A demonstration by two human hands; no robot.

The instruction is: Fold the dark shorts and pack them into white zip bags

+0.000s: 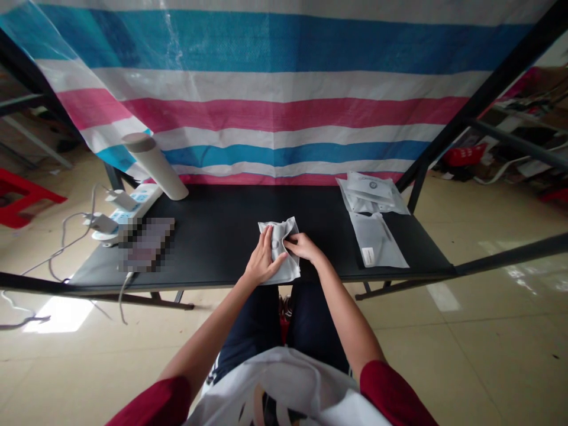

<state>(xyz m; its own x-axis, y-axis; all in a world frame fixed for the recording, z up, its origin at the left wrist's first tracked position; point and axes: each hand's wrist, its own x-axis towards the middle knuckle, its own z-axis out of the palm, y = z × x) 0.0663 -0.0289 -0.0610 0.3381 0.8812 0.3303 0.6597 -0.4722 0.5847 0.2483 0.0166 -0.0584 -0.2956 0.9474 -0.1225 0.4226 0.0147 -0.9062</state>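
Note:
A translucent white plastic pouch (290, 269) lies on the black tabletop near its front edge, between my hands. My left hand (262, 258) rests flat on the pouch with its fingers stretched out and the thumb apart. At the pouch's right side, my right hand (302, 246) has its fingers closed at the opening, and its fingertips are partly hidden by the plastic. Something pale bulges inside the pouch, too unclear to name. To the right, a frosted flat bag (381, 239) with a white label lies below a pile of filled pouches (373, 192).
A white cylindrical bottle (157, 168) stands at the back left. Beside it is a power strip (137, 207) with two chargers and cables. A pixelated object (148, 244) lies in front. A striped sheet (284, 112) hangs behind the black table (213, 236).

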